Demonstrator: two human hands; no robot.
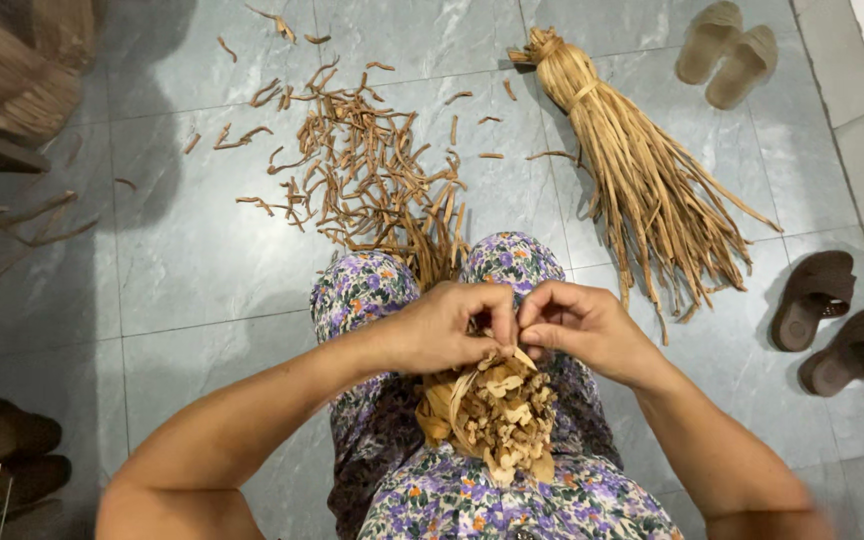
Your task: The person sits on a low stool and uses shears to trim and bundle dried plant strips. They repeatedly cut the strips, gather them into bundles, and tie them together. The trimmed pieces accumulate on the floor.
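The grey tiled floor (pixel 182 260) fills the view, with the person's knees in a floral dress (pixel 372 290) rising from the bottom edge. On the floor to the right lies a tied bundle (pixel 642 180) of long pale straw strips, its knotted end at the top and its loose ends fanned toward the lower right. Ahead of the knees a heap of short brown scraps (pixel 362 170) is scattered over the tiles. A pair of brown sandals (pixel 837 320) sits at the right, near the bundle's tips, and a pair of tan slippers (pixel 727 40) lies at the top right. Between the knees stands a sheaf (pixel 497 415) of strips, its curled cut ends facing up, just below both hands. The left hand (pixel 447 325) is curled closed, thumb and fingers pinching a strip at the top of the sheaf. The right hand (pixel 577 320) meets it, fingers bent and pinched on what seems to be the same strip, though the grip is partly hidden. The two hands touch at the fingertips.
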